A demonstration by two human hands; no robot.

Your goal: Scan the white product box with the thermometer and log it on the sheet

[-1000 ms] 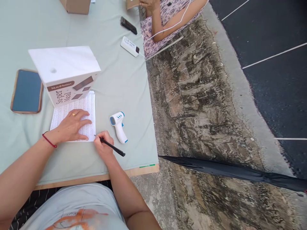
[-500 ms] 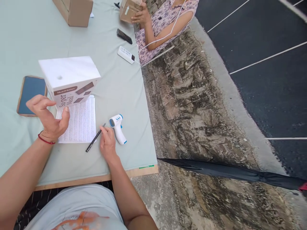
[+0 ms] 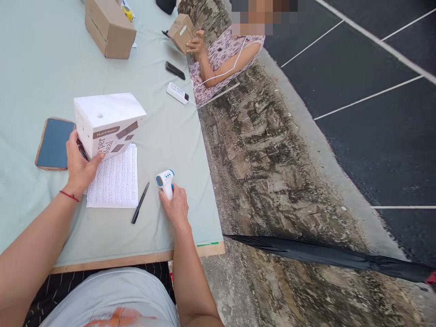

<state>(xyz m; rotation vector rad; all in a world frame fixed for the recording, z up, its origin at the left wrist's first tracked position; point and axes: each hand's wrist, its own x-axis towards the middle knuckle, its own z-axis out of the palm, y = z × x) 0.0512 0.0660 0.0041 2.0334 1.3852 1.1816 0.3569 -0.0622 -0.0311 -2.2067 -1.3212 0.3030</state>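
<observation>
While the box point(image 3: 111, 119) shows me a white top with a small dent, its white front carries slanted brown shapes; it is by the far end of the paper point(image 3: 117, 181). The thermometer point(image 3: 165, 178), nearer the table edge, is white with blue trim and blue buttons. On the box I read "NutriMotion" in a brown band and "Meal" below. The left hand point(image 3: 81, 165) clasps the box, fingers round its side, thumb at the front. The right hand point(image 3: 176, 206) is wrapped around the thermometer's handle, near the pen point(image 3: 140, 204); whether either thing is lifted, I can't tell.
</observation>
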